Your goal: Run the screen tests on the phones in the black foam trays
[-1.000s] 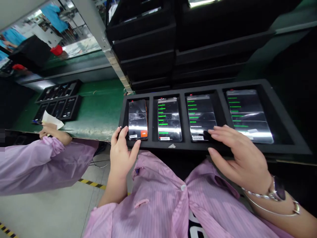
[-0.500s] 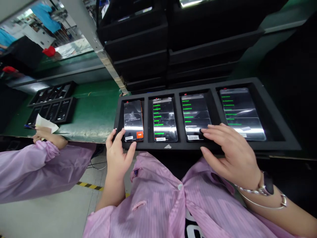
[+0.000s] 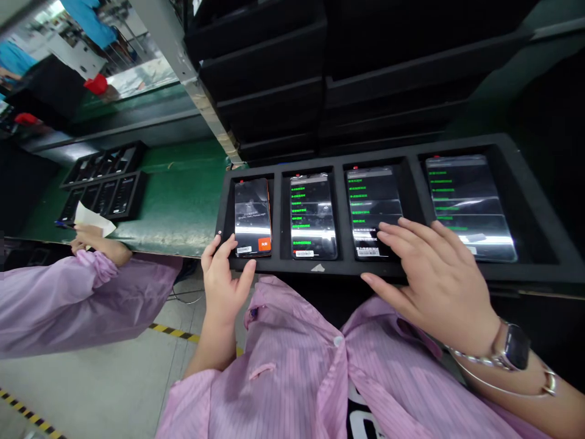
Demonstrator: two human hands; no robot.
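Note:
A long black foam tray [image 3: 283,266] holds several phones, one per compartment, screens up. The leftmost phone [image 3: 253,210] shows a dark screen with an orange button at its lower right. The second phone [image 3: 314,213], the third phone [image 3: 371,204] and the rightmost phone [image 3: 470,198] show lists of green text. My left hand [image 3: 226,283] is open at the tray's front left corner, its fingertips on the rim beside the leftmost phone. My right hand [image 3: 443,286] spreads open over the tray's front edge, fingertips at the third phone's lower right, covering part of the rightmost phone's compartment.
Stacked black trays [image 3: 274,103] rise behind, next to a grey metal post [image 3: 183,67]. On the green bench [image 3: 183,195] at left lie smaller black trays [image 3: 123,195] with dark items. A co-worker's hand [image 3: 98,241] there holds a pale paper [image 3: 94,219].
The camera view has shifted slightly, so the tray sits further right. My right thumb has spread further from the fingers. My left hand stays at the tray's corner.

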